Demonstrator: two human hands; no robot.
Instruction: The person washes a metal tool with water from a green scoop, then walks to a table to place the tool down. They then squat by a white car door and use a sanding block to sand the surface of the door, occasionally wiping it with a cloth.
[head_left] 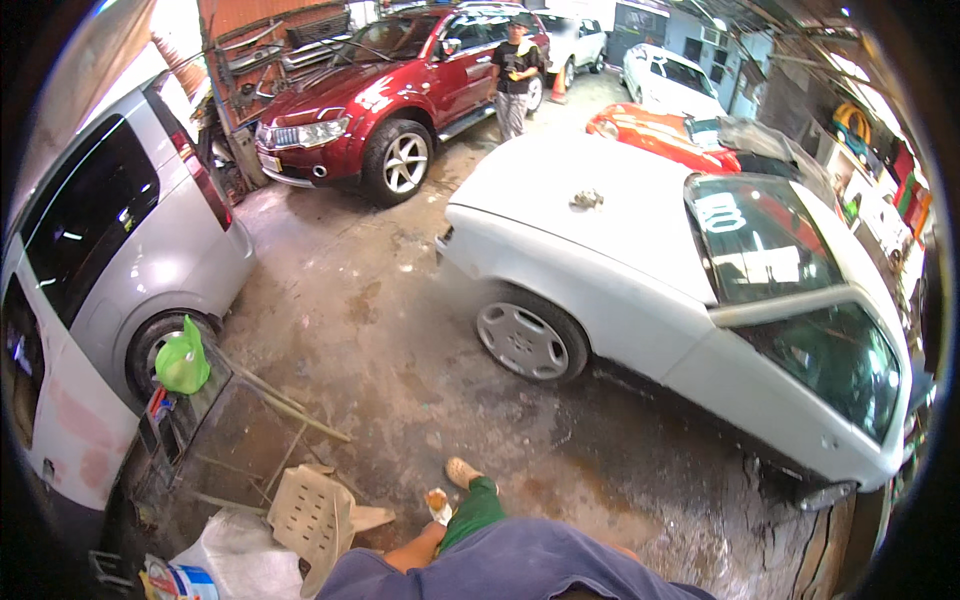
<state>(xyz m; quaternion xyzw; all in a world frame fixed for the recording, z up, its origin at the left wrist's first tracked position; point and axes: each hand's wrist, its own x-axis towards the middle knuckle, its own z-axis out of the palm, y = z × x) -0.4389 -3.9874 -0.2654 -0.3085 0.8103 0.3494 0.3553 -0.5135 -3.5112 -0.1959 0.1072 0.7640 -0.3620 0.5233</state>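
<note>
"Starting at the fingers: holding what?"

"Seemingly closed, on the left hand (431,533), round a small brown-and-white item (437,503); too small to tell finger by finger. Can't tell for the right hand: out of view."

"Located where, exactly?"

"Held low, beside the green trousers (478,512), left of the tan shoe (462,472)."

"Done with it?"

"Apparently not: not yet put down. Can't judge how much is left."

"Seeing other work?"

"Yes: pinkish patches on the silver van (190,270), probably unfinished bodywork, with neither hand near."

"And containers?"

"Look left, past the beige chair (308,510): see a pale sack (240,550) and a blue-and-white bucket (192,583), contents hidden. Farther up, find a green bag (183,360) near the van's wheel; can't tell what's inside."

"Farther still?"

"Notice a crumpled bundle (587,199) on the white car (620,290)."
</note>
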